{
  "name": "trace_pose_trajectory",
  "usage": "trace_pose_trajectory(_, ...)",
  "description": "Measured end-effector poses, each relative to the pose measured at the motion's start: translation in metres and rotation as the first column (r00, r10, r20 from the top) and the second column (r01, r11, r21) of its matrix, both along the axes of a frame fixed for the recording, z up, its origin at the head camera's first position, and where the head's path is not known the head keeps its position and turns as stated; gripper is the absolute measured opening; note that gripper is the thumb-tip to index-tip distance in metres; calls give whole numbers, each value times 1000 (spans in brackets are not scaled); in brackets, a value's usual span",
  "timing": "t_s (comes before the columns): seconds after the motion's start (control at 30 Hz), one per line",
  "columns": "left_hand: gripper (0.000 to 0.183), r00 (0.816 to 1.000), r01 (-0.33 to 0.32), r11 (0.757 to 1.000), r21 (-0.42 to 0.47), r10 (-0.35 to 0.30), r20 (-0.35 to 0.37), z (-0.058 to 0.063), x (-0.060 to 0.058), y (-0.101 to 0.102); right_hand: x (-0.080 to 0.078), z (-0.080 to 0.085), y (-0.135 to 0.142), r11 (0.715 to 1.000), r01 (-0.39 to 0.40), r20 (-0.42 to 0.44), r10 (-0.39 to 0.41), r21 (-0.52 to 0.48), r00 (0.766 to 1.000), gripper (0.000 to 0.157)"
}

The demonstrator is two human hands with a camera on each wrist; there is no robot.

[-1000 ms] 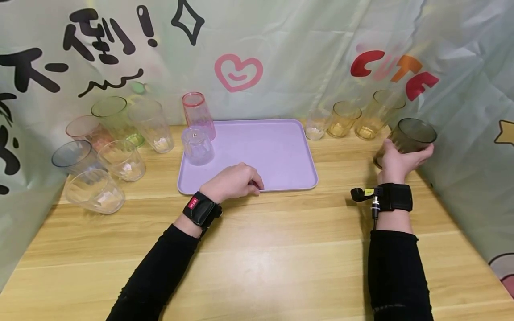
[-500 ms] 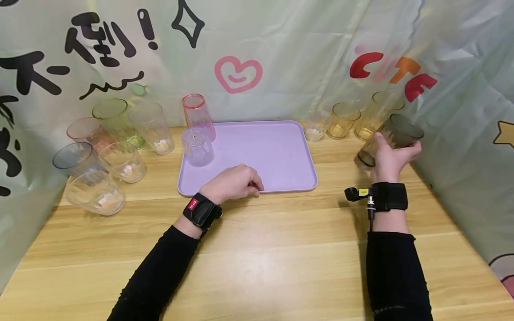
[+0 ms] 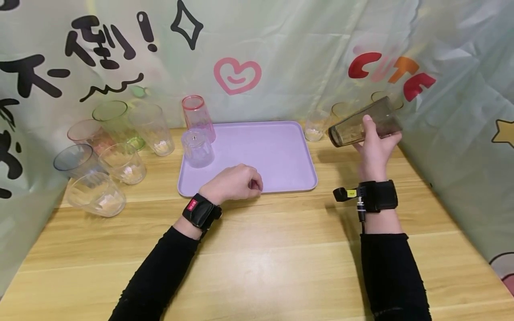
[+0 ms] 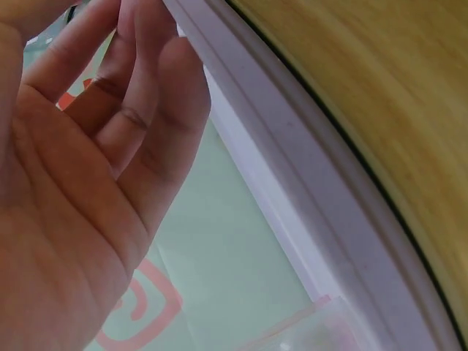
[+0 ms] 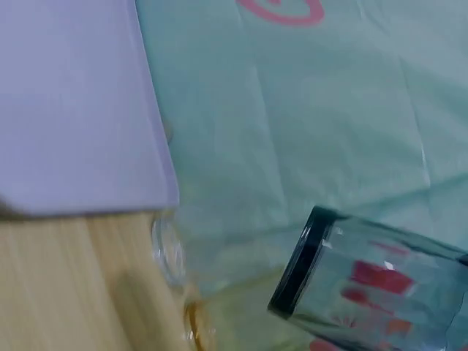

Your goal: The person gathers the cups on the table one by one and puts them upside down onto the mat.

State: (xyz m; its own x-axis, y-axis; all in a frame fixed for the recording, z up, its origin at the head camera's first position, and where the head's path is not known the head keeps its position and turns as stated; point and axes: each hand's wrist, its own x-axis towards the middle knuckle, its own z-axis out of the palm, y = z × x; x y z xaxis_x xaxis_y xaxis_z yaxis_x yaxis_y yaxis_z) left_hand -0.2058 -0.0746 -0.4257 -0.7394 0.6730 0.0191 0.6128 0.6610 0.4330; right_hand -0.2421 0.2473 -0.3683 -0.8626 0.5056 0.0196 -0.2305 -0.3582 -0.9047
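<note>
My right hand (image 3: pixel 375 149) grips a dark grey tinted glass (image 3: pixel 363 122) off the table at the right, tipped almost onto its side with its thick base toward the left. In the right wrist view, that glass (image 5: pixel 380 285) shows at the lower right, while the hand is out of sight. At the front edge of the lilac tray (image 3: pixel 265 154) rests my left hand (image 3: pixel 234 183), fingers loosely bent and nothing in them. The left wrist view has its fingertips right at the tray rim (image 4: pixel 292 153). On the tray's left side stand a clear short glass (image 3: pixel 198 149) and a tall pink glass (image 3: pixel 198 116).
Several glasses, among them a green one (image 3: pixel 114 118), a blue one (image 3: pixel 76 160) and a clear one (image 3: pixel 98 196), cluster at the left. Behind the raised glass stand amber glasses (image 3: pixel 340 109), beside a small clear glass (image 3: pixel 316 127). A printed curtain (image 3: pixel 289 58) borders the table.
My right hand has lifted the grey glass from the right side and carried it left, tipping it from upright to nearly level. The left hand has stayed at the tray edge.
</note>
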Motion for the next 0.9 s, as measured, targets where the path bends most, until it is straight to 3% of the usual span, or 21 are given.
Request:
trace_pose_trajectory(0.1,11,998,-20,999,41,22,-63,0,-1,0,3,5,-15,999,-46,-59,46,-10,997,71)
trace_pose_trajectory(0.2,24,983,-45,995,93,61,-172,1,-3,1,7,9,-30,995,-95,-95,96,16,991,68)
trace_pose_trajectory(0.43,51,902,-48,958,284,164,-399,8,-7,2,14,5,-65,969,-245,-136,248,42,959,61)
trace_pose_trajectory(0.53,63,876,-35,933,359,201,-439,11,-7,3,7,-10,-76,954,-300,-157,300,24,941,62)
trace_pose_trajectory(0.63,71,860,-29,911,412,233,-454,13,-7,3,10,-17,-92,935,-353,-168,354,36,920,63)
trace_pose_trajectory(0.7,76,854,-21,898,440,246,-459,14,-7,4,8,-28,-100,913,-407,-175,407,35,897,65)
trace_pose_trajectory(0.77,81,851,-11,885,466,253,-461,15,-7,4,21,-24,-114,893,-438,-157,449,102,879,65)
trace_pose_trajectory(0.9,90,857,13,870,493,244,-453,15,-6,4,29,-31,-131,852,-510,-129,522,117,843,62)
